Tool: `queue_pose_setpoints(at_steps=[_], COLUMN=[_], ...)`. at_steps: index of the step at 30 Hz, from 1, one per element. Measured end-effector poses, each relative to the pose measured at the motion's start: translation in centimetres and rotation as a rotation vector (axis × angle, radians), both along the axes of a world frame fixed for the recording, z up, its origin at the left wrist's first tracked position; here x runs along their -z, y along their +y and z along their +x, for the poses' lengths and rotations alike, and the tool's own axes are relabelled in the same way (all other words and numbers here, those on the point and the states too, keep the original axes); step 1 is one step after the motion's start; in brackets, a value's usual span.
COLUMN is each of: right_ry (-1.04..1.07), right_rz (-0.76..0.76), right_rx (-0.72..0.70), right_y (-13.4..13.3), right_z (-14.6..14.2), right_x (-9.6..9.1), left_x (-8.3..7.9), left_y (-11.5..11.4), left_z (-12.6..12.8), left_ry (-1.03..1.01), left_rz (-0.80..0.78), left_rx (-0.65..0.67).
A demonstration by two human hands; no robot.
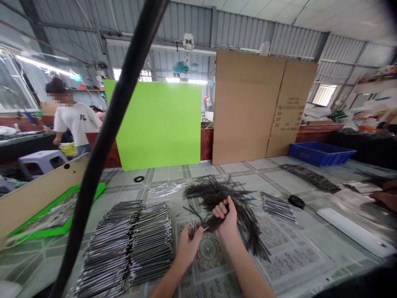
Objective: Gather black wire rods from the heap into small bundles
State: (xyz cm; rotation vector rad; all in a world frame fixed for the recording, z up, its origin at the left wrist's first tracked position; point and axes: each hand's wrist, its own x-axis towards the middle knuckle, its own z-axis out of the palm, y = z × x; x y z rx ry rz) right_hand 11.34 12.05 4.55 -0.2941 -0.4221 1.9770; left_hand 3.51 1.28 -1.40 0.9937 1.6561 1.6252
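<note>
My right hand (226, 217) grips a large, tangled bunch of thin black wires (238, 207), which splay out above and below my fist. My left hand (188, 248) holds a small, tight bundle of similar rods (192, 229), their cut ends showing above my fingers. Both hands sit close together over a patterned table cover (211, 258). To the left lie dense rows of silvery-black rods (151, 244), and a smaller stack of rods (277, 208) lies to the right.
A black cable (114, 132) crosses close before the camera. Further rods (310, 178) lie near a blue crate (321, 154). A white tube (356, 231) lies at right, beside another person's hand (386, 199). A person in a white shirt (77, 122) stands at left.
</note>
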Motion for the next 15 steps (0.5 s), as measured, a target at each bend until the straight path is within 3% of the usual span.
queue_pose_setpoints(at_steps=[9,15], right_ry=[0.020,0.077], right_rz=[-0.022,-0.044], right_rx=[-0.045,-0.037], right_y=[0.0,0.9], right_z=[-0.1,0.6], right_x=[0.0,-0.2], left_x=[-0.2,0.6], left_y=[0.0,0.1], left_z=[0.2,0.2], left_ry=[0.225,0.155], left_rz=[-0.013,-0.030], left_rx=[-0.033,-0.003])
